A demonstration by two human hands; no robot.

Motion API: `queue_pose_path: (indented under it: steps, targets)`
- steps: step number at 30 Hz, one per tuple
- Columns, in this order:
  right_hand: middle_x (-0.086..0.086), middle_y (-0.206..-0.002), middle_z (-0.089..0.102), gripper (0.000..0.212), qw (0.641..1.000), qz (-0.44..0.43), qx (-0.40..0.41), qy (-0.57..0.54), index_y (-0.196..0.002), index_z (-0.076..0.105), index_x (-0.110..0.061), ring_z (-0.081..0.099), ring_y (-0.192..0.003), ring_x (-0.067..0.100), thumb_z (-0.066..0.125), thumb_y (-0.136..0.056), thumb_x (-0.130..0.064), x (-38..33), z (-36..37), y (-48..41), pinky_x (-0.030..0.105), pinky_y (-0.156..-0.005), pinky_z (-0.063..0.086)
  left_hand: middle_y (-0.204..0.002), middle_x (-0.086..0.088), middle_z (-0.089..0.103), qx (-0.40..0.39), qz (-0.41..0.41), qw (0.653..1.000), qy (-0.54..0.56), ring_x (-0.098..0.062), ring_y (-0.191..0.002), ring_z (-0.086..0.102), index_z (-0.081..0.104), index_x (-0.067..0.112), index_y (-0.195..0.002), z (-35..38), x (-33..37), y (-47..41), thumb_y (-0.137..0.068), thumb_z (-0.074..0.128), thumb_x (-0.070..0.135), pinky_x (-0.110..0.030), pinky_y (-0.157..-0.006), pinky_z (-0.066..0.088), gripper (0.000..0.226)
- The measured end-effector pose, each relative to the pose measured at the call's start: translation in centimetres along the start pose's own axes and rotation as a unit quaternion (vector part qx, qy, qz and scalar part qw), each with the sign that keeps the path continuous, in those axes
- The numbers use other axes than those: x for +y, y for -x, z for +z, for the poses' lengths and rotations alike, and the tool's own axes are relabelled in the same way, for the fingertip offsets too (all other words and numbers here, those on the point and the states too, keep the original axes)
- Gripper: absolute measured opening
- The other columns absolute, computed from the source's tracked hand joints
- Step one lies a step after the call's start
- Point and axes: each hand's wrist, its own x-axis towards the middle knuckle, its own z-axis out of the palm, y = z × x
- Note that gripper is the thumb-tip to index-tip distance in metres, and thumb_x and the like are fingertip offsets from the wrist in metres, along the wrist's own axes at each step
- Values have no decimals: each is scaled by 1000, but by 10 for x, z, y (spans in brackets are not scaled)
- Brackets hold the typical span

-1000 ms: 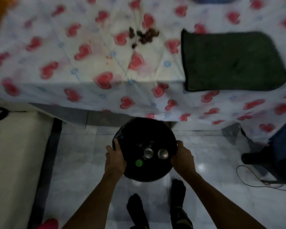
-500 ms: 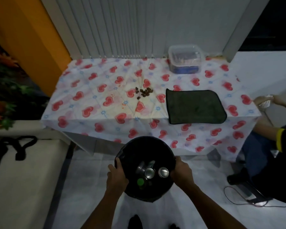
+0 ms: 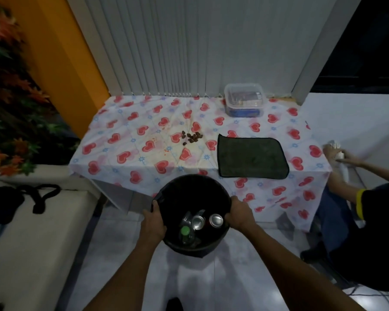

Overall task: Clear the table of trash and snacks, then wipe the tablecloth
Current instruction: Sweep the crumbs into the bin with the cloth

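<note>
My left hand [image 3: 154, 223] grips the left rim of the black bin [image 3: 190, 178], and my right hand [image 3: 239, 215] grips the right rim, fingers curled over the edge. Inside lie two cans [image 3: 198, 222] and a green-capped bottle [image 3: 185, 231]. Just beyond, on the desk's heart-print tablecloth [image 3: 130, 153], brown snack pieces [image 3: 191, 137] lie mid-cloth. A dark green cloth [image 3: 252, 156] is to their right and a clear lidded container [image 3: 245, 102] sits at the far edge.

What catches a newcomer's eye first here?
The left hand and right hand hold a black bin by its rim at lower centre, with cans and a green-capped bottle inside. On the heart-patterned tablecloth lie brown snacks mid-table and a green cloth to their right.
</note>
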Motion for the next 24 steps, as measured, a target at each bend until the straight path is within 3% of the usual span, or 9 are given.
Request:
queue_pose_path:
  steps: [5,7,14,16,20,24]
  targets:
    - [17,-110,66,36,1000,-5,-22,9,-118,52,-4,65,-98,32,63,-85,-14,-5,-2,-17,31,-75,50,-148,-30,33,-2,22,1000,-2,-41,-126,50,3,7,-160,-5,1,-15,-93,62,8,-43,-103,45,90]
    - [16,-108,66,35,999,-1,-31,7,-117,53,-5,66,-96,30,64,-85,-16,-6,3,-26,33,-79,55,-148,-31,30,-5,7,1000,4,-43,-129,46,3,9,-161,-8,0,-23,-93,62,7,-42,-105,43,90]
    - [9,-96,64,31,998,20,-47,-22,-109,54,-8,68,-90,26,68,-81,-13,-13,25,-66,35,-79,59,-155,-24,34,20,82,995,56,-38,-142,35,21,5,-157,-14,-9,-77,-87,60,0,-36,-118,28,80]
    - [9,-98,65,34,998,31,-56,-25,-111,52,-9,68,-90,25,68,-82,-14,-14,28,-77,37,-81,59,-154,-24,39,10,80,992,94,-38,-144,33,23,8,-158,-16,-10,-90,-88,59,-4,-42,-121,30,80]
    - [6,-99,63,44,993,48,-80,-66,-115,49,-17,68,-84,20,76,-81,-23,-14,31,-91,38,-77,61,-134,-29,57,11,78,987,137,-46,-131,48,29,11,-158,-20,-19,-105,-85,54,-10,-51,-109,44,80]
    - [6,-99,64,48,989,70,-107,-73,-121,49,-17,69,-82,20,76,-80,-20,-11,31,-100,37,-73,62,-120,-32,62,18,44,984,171,-45,-117,58,25,14,-159,-20,-27,-110,-83,52,-12,-50,-99,50,84]
